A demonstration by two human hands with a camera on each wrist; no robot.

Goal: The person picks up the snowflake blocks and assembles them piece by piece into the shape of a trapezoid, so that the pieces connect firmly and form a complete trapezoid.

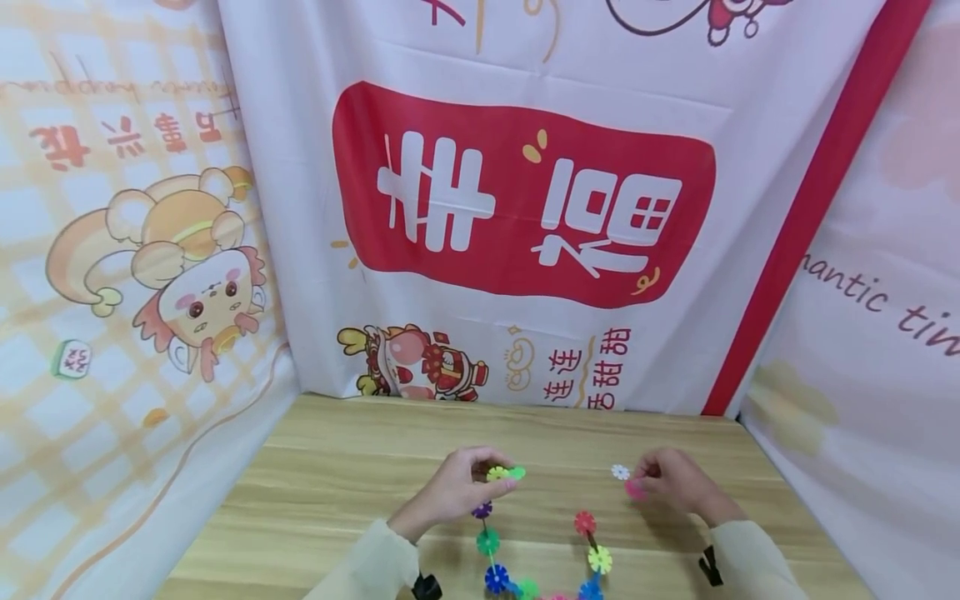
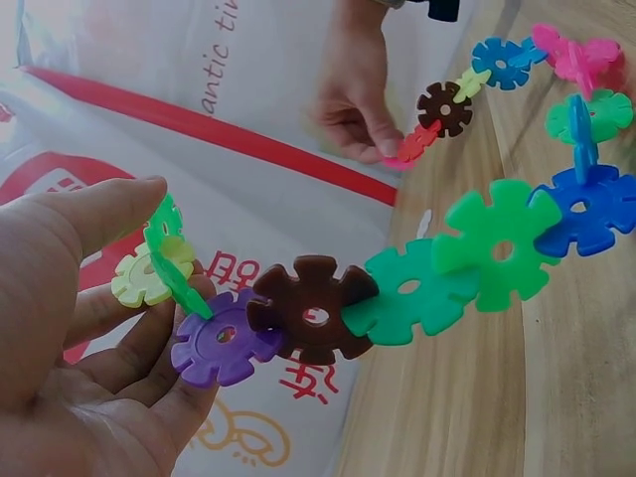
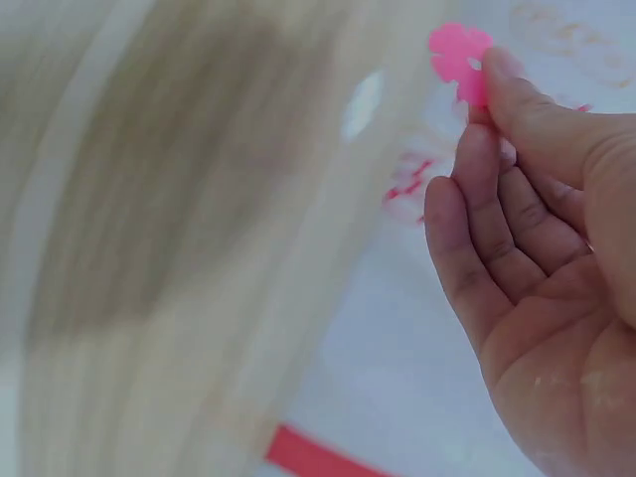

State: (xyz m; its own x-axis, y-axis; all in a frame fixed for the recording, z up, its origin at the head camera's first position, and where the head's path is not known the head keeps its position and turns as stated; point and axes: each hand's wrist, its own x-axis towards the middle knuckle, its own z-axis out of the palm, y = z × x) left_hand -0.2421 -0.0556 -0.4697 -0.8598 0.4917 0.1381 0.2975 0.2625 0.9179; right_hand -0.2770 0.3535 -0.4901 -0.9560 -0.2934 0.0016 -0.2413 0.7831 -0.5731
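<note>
My left hand (image 1: 452, 487) holds one end of a chain of slotted plastic snowflake discs, thumb and fingers about a yellow disc (image 2: 134, 276) and a light green disc (image 2: 164, 238). From there the chain runs through a purple disc (image 2: 204, 353), a brown disc (image 2: 288, 328) and several others. It curves toward me in a U, and a red disc (image 1: 585, 522) tops its right side in the head view. Apart from the chain, my right hand (image 1: 677, 482) pinches a single pink snowflake disc (image 3: 452, 48) between thumb and fingertips. Close by, left of that hand, is a white disc (image 1: 620, 472).
The wooden table (image 1: 360, 467) lies under both hands. A printed cloth (image 1: 300, 250) hangs at its back edge, with more printed cloth along the left (image 1: 247, 450) and right sides. Dark straps (image 1: 426, 587) show at my wrists.
</note>
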